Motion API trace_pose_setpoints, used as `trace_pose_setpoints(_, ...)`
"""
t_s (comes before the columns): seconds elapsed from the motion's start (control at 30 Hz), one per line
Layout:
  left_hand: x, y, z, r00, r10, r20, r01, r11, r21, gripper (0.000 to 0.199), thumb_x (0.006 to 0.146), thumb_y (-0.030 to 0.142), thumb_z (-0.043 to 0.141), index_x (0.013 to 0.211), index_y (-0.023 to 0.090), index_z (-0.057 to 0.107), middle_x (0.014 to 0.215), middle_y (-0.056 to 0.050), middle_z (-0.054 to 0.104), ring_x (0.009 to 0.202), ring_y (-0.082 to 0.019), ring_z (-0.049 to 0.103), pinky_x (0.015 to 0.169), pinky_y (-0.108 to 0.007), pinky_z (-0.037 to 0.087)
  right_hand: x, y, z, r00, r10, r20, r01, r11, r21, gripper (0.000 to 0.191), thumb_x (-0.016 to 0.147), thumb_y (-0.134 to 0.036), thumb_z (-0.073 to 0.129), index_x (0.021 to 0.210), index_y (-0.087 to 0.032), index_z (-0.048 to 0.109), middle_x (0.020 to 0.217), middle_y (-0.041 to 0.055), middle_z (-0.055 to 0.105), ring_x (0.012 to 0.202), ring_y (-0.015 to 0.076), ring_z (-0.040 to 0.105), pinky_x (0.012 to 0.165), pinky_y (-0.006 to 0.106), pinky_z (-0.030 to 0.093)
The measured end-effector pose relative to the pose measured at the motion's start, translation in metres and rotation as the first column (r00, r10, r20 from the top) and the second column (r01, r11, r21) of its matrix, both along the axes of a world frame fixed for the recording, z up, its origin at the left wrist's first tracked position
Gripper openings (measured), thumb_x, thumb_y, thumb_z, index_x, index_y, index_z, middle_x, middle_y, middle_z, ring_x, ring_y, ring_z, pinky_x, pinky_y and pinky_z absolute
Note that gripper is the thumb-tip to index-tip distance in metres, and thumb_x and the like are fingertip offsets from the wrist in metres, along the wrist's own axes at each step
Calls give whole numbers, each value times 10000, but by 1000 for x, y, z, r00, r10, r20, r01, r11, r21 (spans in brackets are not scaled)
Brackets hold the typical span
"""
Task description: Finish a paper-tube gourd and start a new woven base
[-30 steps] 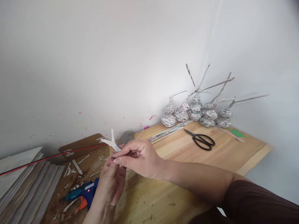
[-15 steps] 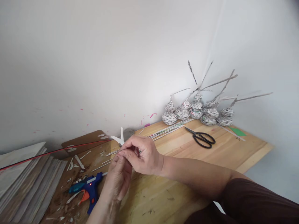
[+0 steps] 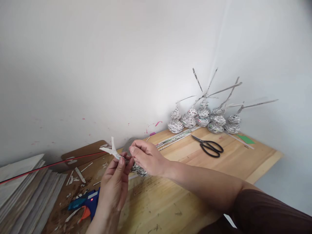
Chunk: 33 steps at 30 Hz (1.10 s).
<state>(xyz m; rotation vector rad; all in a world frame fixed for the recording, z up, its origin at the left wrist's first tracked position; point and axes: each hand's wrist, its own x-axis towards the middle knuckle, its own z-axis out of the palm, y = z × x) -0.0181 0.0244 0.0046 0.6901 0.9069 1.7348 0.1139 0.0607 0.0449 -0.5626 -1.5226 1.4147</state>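
Note:
My left hand (image 3: 115,182) is closed on the neck of a woven paper gourd (image 3: 142,172), the fingers pinching where white paper ends (image 3: 112,151) fork out to the upper left. The gourd is tilted, with its round body pointing right and partly covered by my hands. Just above it, my right hand (image 3: 148,157) is closed in a pinch, thumb against forefinger. What it pinches, if anything, is too small to make out. Under my left forearm lies a blue glue gun (image 3: 91,201) with an orange trigger and a red light.
Several woven paper gourds (image 3: 175,125) with long stems stand along the wall. Thin paper rods (image 3: 177,138) lie before them, near black-handled scissors (image 3: 209,148) and a green piece (image 3: 246,139). A paper stack (image 3: 31,195) stands at left, with a red-black cord (image 3: 56,165) and scraps (image 3: 80,175) nearby.
My hands, pressed together before, have come apart a little. The left turned and moved left with the gourd's forked white end, and more of the gourd's body shows below the right hand.

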Motion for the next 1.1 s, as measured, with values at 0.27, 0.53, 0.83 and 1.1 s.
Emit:
trace_pose_setpoints(0.27, -6, 1, 4, 999, 32, 4, -32, 999, 15, 245, 655, 264, 854, 813, 150, 705, 797, 6, 708, 704, -74, 634, 691, -161, 553, -5, 0, 3, 931, 279, -234, -349, 865, -360, 426, 656, -483, 827, 708, -156, 558, 583, -54, 591, 450, 71, 552, 371, 175, 306)
trace_pose_setpoints(0.53, -7, 3, 3, 995, 89, 41, -89, 996, -5, 311, 567, 224, 894, 804, 154, 705, 829, -2, 729, 726, -78, 655, 677, -147, 558, 1, 5, 3, 894, 336, -295, -434, 814, -387, 337, 589, -281, 895, 821, -114, 717, 679, 24, 722, 651, 118, 696, 606, 208, 526)
trace_pose_setpoints(0.83, -7, 3, 4, 996, 92, 21, -92, 996, -1, 324, 562, 237, 898, 793, 143, 691, 819, -11, 712, 714, -89, 646, 667, -168, 563, 7, -3, 20, 919, 297, -259, -373, 865, -335, 379, 621, -417, 861, 771, -106, 705, 571, 3, 682, 469, 108, 632, 451, 203, 513)
trace_pose_setpoints(1.1, -7, 5, 3, 993, 115, 6, -115, 993, 31, 292, 580, 224, 888, 775, 140, 687, 813, -5, 706, 753, -82, 644, 711, -156, 554, 8, -2, 19, 937, 244, -249, -316, 895, -314, 360, 615, -395, 872, 752, -118, 687, 579, -5, 681, 484, 92, 627, 460, 183, 510)
